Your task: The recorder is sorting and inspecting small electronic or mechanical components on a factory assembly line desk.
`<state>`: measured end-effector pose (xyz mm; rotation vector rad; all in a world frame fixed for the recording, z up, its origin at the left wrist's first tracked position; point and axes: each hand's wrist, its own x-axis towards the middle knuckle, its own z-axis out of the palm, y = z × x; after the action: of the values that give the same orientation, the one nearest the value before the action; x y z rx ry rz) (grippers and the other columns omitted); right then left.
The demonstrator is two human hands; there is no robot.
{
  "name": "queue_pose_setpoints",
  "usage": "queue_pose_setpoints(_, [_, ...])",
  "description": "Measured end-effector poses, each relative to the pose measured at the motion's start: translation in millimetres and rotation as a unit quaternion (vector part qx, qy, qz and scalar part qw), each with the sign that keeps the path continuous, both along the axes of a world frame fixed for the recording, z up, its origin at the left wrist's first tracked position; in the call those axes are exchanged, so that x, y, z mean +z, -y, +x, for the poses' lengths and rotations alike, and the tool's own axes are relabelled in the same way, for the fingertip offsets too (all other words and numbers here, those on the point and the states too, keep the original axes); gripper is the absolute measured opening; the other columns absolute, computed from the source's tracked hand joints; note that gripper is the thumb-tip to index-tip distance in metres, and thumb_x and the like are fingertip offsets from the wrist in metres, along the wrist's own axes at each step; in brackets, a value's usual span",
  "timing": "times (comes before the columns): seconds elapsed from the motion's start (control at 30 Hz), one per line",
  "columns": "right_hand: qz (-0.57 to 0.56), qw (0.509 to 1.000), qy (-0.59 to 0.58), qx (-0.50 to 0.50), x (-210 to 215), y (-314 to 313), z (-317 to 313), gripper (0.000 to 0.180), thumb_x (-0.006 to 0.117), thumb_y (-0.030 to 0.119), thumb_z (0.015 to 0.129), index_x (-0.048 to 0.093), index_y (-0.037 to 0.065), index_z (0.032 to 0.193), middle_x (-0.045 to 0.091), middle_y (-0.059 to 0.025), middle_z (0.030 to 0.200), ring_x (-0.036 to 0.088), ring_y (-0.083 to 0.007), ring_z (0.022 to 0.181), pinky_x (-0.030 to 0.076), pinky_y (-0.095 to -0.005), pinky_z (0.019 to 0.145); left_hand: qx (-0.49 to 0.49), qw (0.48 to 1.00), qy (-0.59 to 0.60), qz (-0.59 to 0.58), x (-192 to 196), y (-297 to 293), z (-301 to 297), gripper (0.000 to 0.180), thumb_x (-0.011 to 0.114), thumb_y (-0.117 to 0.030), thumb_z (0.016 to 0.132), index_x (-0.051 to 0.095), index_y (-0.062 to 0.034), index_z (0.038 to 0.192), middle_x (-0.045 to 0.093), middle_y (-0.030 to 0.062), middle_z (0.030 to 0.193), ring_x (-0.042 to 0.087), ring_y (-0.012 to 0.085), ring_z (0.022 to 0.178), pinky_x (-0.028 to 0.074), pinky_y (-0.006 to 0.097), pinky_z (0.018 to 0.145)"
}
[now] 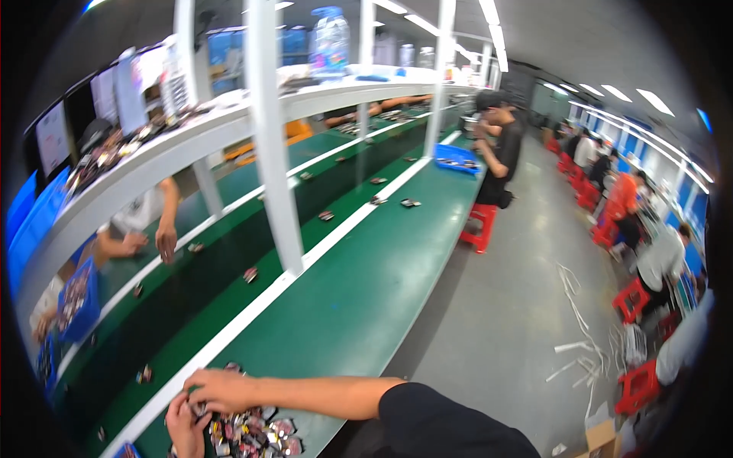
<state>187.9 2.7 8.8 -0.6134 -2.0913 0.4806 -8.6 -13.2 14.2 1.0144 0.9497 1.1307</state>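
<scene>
At the lower left, both of my hands meet at the edge of a pile of small parts [256,435] on the green bench. The pieces are mixed black, pink, silver and yellow, too blurred to name. My right hand [217,391] reaches across from the right, its fingers curled down. Close against it, my left hand [185,429] comes up from the lower edge with bent fingers. Whatever lies between the fingertips is too small and hidden to make out.
A green conveyor belt [221,305] with scattered small parts runs beyond the white rail. White posts [275,153] carry a cluttered shelf. A blue tray [456,159] stands farther along the bench. Co-workers sit across the belt and on red stools [479,227]; white strips [584,347] litter the floor.
</scene>
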Motion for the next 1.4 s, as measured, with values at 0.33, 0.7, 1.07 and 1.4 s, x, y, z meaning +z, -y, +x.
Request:
queue_pose_setpoints(0.33, [-0.022, 0.994, 0.067, -0.085, 21.1, 4.4, 21.2, 0.012, 0.07, 0.01, 0.076, 0.067, 0.008, 0.088, 0.058, -0.0116, 0.118, 0.053, -0.0313, 0.112, 0.045, -0.0397, 0.095, -0.165, 0.984, 0.066, -0.001, -1.8, -13.0, 13.4, 0.027, 0.052, -0.01, 0.097, 0.049, -0.001, 0.122, 0.061, 0.0118, 0.115, 0.062, 0.0204, 0.106, 0.055, 0.038, 0.09])
queue_pose_setpoints(0.7, [-0.057, 0.991, 0.034, -0.116, 17.5, 6.7, -0.5, 0.008, 0.068, 0.008, 0.076, 0.067, 0.004, 0.083, 0.061, -0.0104, 0.112, 0.055, -0.0296, 0.107, 0.047, -0.038, 0.089, -0.208, 0.975, 0.072, 0.037, -4.9, -14.0, -2.5, 0.04, 0.057, -0.001, 0.09, 0.045, -0.0028, 0.128, 0.057, 0.0105, 0.121, 0.059, 0.0188, 0.111, 0.052, 0.037, 0.095])
queue_pose_setpoints(1.07, [-0.123, 0.991, 0.026, -0.034, 17.7, 5.7, 6.8, 0.009, 0.066, 0.012, 0.078, 0.067, 0.005, 0.084, 0.058, -0.0113, 0.119, 0.05, -0.031, 0.115, 0.042, -0.0403, 0.097, -0.183, 0.98, 0.072, -0.011, -8.3, -12.7, 2.0, 0.027, 0.05, -0.002, 0.094, 0.05, -0.0021, 0.121, 0.061, 0.0098, 0.115, 0.062, 0.0172, 0.104, 0.057, 0.034, 0.086])
queue_pose_setpoints(1.4, [-0.073, 0.994, 0.02, -0.084, 18.3, 13.0, 4.2, 0.01, 0.068, 0.009, 0.079, 0.069, 0.007, 0.088, 0.059, -0.0112, 0.117, 0.052, -0.0293, 0.114, 0.046, -0.0381, 0.092, -0.176, 0.977, 0.117, 0.005, -4.9, -10.9, 2.7, 0.025, 0.051, -0.004, 0.095, 0.048, -0.0023, 0.121, 0.056, 0.0134, 0.126, 0.059, 0.0205, 0.111, 0.052, 0.036, 0.093])
